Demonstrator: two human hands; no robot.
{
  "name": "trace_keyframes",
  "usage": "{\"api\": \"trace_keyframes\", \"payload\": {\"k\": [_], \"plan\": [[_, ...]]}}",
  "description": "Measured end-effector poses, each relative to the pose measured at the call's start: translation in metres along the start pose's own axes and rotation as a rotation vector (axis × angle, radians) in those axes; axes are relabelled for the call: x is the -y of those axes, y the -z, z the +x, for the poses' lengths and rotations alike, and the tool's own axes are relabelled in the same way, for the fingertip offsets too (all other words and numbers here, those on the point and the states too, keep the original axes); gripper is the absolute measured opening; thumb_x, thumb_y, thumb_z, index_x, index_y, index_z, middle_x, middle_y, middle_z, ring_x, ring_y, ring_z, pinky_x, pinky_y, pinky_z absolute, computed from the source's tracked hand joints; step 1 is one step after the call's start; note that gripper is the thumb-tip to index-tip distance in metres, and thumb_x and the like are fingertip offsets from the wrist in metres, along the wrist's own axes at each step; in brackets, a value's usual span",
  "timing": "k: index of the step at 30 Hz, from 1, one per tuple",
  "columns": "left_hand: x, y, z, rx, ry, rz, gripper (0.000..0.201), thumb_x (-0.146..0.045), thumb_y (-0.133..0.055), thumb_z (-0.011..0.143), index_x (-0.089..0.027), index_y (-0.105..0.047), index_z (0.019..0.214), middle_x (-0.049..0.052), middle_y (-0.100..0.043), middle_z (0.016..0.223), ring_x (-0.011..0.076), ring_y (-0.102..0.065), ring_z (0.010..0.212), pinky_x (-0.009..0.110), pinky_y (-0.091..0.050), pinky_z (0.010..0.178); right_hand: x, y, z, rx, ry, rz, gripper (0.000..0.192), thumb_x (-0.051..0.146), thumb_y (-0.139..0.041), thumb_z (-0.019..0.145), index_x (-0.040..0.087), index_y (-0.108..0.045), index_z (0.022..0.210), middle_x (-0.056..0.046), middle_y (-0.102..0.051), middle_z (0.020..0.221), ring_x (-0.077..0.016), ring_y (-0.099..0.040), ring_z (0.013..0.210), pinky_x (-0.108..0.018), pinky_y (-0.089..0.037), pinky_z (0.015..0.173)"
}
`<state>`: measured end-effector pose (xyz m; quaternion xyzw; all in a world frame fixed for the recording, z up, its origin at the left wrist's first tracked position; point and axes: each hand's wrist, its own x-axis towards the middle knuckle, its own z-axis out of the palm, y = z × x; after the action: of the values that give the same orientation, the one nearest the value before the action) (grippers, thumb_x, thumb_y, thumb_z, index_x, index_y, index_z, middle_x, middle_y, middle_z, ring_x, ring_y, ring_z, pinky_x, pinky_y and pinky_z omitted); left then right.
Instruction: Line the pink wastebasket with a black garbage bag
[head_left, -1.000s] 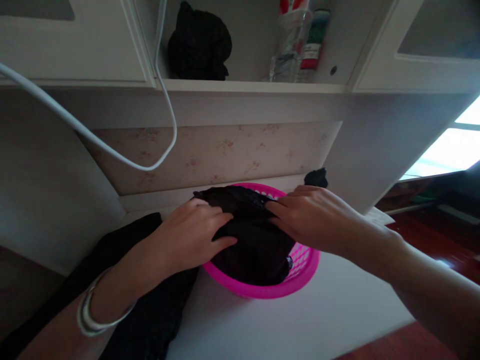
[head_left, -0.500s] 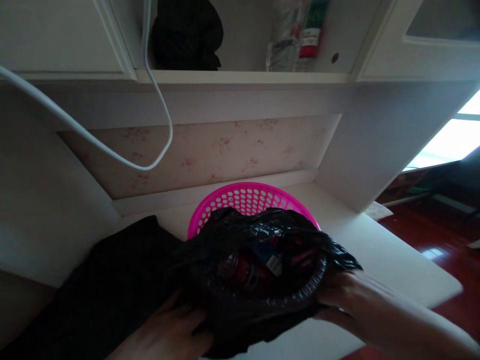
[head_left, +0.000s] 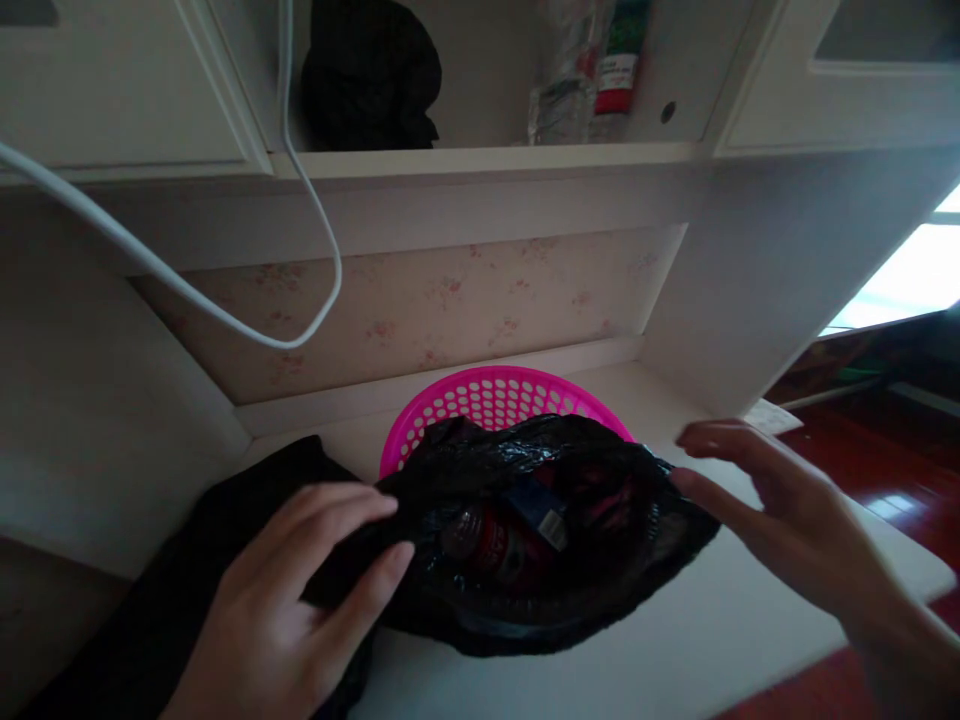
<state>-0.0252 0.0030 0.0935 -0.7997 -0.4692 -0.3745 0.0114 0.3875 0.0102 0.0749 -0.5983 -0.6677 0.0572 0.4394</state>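
Note:
A black plastic bag (head_left: pixel 517 625) sits open-mouthed in front of a pink perforated basket (head_left: pixel 499 385), covering most of it. Inside the bag lie a bottle with a red label (head_left: pixel 499 550) and a dark blue box (head_left: pixel 541 512) with a barcode. My left hand (head_left: pixel 277 600) is at the bag's left edge, thumb and fingers apart around the plastic. At the right edge, my right hand (head_left: pixel 780 520) is spread, its thumb tip close to the rim; whether it touches is unclear.
Black cloth-like material (head_left: pixel 187 570) lies on the left of the white desk (head_left: pixel 465 690). Above, a shelf (head_left: pixel 487 160) holds a black bundle (head_left: pixel 371 75) and clear plastic bottles (head_left: pixel 562 110). A white cable (head_left: pixel 217 320) hangs in front at upper left.
Both hands have come off the bag's sides and risen, their fingers now spread. The right hand has moved outward. The bag's front rim has drooped into a smoother, wider edge.

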Motion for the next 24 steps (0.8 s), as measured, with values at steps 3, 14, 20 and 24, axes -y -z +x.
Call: {"api": "trace_keyframes", "payload": {"k": [3,14,20,24], "plan": [[0.001,-0.018,0.038,0.06,0.041,0.057,0.056,-0.049,-0.075,0.086,-0.022,-0.066,0.135,0.01,-0.071,0.132,0.0311,-0.067,0.121,0.044,-0.051,0.111,0.004,-0.02,0.02,0.179,0.015,0.024,0.047,0.063,-0.071,0.088,0.031,-0.07,0.122,-0.007,-0.072,0.124,-0.0285,-0.072,0.107,-0.039,-0.06,0.085],[0.04,-0.018,0.095,0.298,0.675,-0.717,0.042,-0.049,-0.083,0.074,-0.025,-0.079,0.109,0.004,-0.083,0.101,0.0259,-0.076,0.092,0.033,-0.059,0.083,0.004,-0.029,0.056,-0.081,-0.325,0.155,0.043,0.065,-0.067,0.084,0.027,-0.068,0.104,-0.002,-0.074,0.08,-0.0204,-0.066,0.058,-0.031,-0.051,0.05],[0.07,-0.048,0.116,0.239,0.809,-0.827,0.046,-0.041,-0.089,0.064,-0.022,-0.08,0.105,0.004,-0.082,0.087,0.0248,-0.075,0.078,0.034,-0.058,0.074,-0.009,-0.049,0.086,0.093,-0.364,0.415,0.037,0.059,-0.077,0.079,0.025,-0.07,0.093,0.0,-0.072,0.076,-0.0178,-0.063,0.062,-0.027,-0.049,0.053],[0.09,-0.085,0.127,0.263,0.782,-0.89,0.041,-0.038,-0.086,0.071,-0.018,-0.079,0.106,0.006,-0.081,0.091,0.0269,-0.075,0.085,0.04,-0.059,0.083,-0.026,-0.07,0.101,0.177,-0.451,0.552,0.038,0.055,-0.083,0.073,0.024,-0.069,0.09,0.0,-0.071,0.074,-0.0172,-0.063,0.063,-0.026,-0.05,0.053]]}}
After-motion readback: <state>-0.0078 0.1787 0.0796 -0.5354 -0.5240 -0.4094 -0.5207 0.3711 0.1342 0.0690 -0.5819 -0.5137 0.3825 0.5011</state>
